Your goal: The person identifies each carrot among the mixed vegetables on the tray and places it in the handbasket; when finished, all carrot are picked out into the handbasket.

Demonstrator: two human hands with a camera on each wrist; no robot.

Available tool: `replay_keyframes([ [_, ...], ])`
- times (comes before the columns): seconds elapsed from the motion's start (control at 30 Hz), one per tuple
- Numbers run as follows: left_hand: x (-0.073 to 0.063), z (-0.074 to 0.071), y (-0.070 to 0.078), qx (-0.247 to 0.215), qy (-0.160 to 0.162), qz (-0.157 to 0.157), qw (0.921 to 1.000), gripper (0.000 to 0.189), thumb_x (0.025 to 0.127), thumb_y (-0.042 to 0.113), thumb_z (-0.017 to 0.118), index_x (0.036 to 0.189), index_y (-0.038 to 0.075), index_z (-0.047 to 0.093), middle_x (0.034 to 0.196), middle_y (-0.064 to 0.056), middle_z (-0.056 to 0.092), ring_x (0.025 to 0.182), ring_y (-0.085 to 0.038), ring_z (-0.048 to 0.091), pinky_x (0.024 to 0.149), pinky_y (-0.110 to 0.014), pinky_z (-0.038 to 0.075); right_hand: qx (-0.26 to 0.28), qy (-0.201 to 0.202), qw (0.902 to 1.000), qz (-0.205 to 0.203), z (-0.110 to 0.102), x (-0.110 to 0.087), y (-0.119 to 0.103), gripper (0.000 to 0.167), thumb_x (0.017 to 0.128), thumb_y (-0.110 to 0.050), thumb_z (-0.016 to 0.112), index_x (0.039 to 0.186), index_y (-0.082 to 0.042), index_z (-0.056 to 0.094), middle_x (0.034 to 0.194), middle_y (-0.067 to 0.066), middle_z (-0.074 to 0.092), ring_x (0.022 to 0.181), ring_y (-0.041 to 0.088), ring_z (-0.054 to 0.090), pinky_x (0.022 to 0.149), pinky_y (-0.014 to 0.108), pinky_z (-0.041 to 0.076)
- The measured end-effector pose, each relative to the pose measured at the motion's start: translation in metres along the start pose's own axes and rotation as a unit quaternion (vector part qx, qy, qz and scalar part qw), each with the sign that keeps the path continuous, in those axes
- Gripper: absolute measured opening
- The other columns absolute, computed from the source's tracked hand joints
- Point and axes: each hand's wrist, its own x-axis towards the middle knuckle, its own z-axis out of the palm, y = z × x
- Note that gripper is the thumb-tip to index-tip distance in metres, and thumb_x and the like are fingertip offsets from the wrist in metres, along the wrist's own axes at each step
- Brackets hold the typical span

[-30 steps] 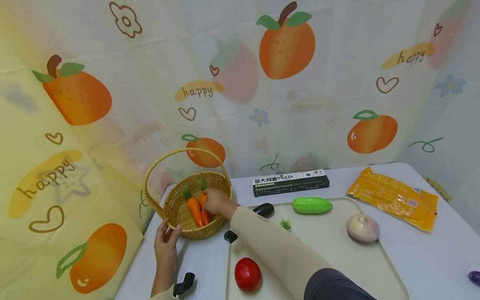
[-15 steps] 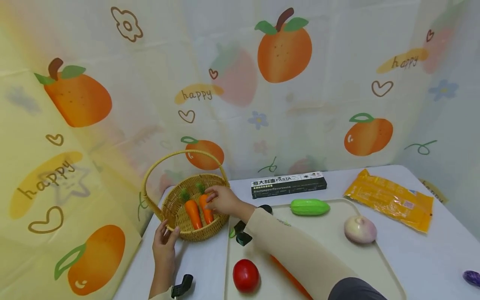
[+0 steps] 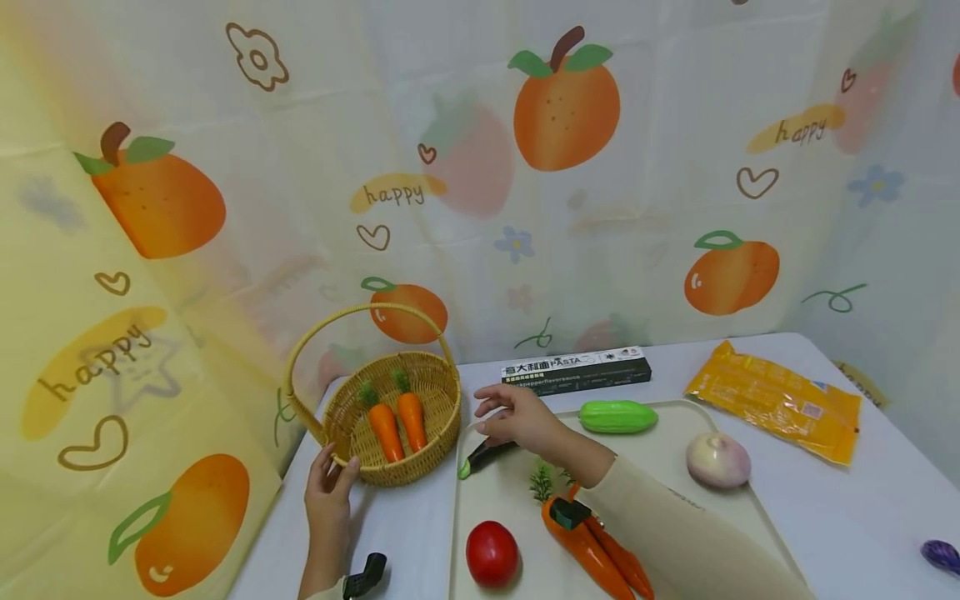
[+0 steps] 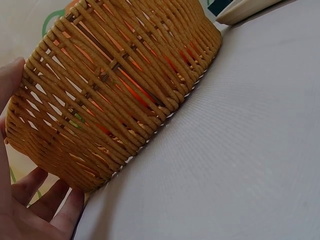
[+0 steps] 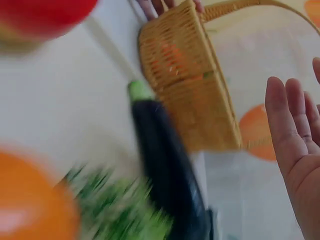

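Pale curtain — printed fruit, white table

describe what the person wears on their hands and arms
The left hand and right hand are ungloved. The right sleeve is cream, with a small dark marking too tiny to read; the left sleeve shows only a cream edge. A black device sits at each wrist.

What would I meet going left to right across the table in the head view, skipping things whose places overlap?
Wicker basket, red tomato, bright green vegetable, pale onion, small purple object at the right edge.
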Motion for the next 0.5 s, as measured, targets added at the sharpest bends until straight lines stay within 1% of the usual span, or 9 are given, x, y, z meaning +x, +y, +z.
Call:
replay_keyframes([
  [0.07,-0.001,0.0,0.0,-0.001,0.0,-0.001,1.0,0.061,0.092,0.019,0.07,0.145,0.008,0.042,0.152,-0.015,0.035,0.13,-0.034,0.037,0.081,-0.009,0.042,-0.009,0.009,0.9999,0.008,-0.011,-0.015,0.004,0.048,0.09,0.0,0.067,0.135,0.002,0.049,0.116,0.025,0.055,0.088,0.025,0.064,0.077,0.043,0.055],
  [0.2,-0.001,-0.001,-0.001,-0.004,0.002,-0.003,1.0,0.062,0.092,0.02,0.07,0.145,0.008,0.042,0.151,-0.015,0.035,0.129,-0.032,0.038,0.081,-0.009,0.042,-0.03,0.023,0.9992,0.013,-0.031,-0.042,0.01,0.048,0.091,-0.003,0.067,0.135,0.004,0.048,0.113,0.023,0.055,0.094,0.036,0.062,0.078,0.043,0.055],
  [0.27,0.0,-0.001,-0.001,-0.003,0.001,-0.002,1.0,0.062,0.092,0.021,0.07,0.145,0.009,0.042,0.151,-0.015,0.036,0.129,-0.031,0.038,0.081,-0.009,0.042,-0.038,0.035,0.9986,0.012,-0.039,-0.054,0.012,0.048,0.091,-0.003,0.067,0.134,0.005,0.048,0.113,0.024,0.055,0.096,0.039,0.061,0.078,0.043,0.055],
  [0.33,0.0,-0.001,-0.001,-0.003,0.001,-0.002,1.0,0.061,0.091,0.021,0.071,0.145,0.009,0.043,0.151,-0.015,0.036,0.129,-0.031,0.039,0.081,-0.009,0.042,-0.048,0.048,0.9975,0.017,-0.045,-0.065,0.015,0.05,0.09,-0.004,0.068,0.134,0.006,0.047,0.114,0.025,0.055,0.096,0.038,0.061,0.078,0.042,0.055],
  [0.5,0.002,0.001,-0.001,-0.003,-0.003,-0.003,1.0,0.061,0.091,0.022,0.071,0.144,0.009,0.043,0.151,-0.015,0.036,0.129,-0.032,0.038,0.081,-0.009,0.042,-0.076,0.078,0.9933,0.038,-0.057,-0.095,0.022,0.054,0.088,-0.004,0.07,0.135,0.007,0.047,0.115,0.025,0.056,0.092,0.027,0.062,0.076,0.036,0.056],
])
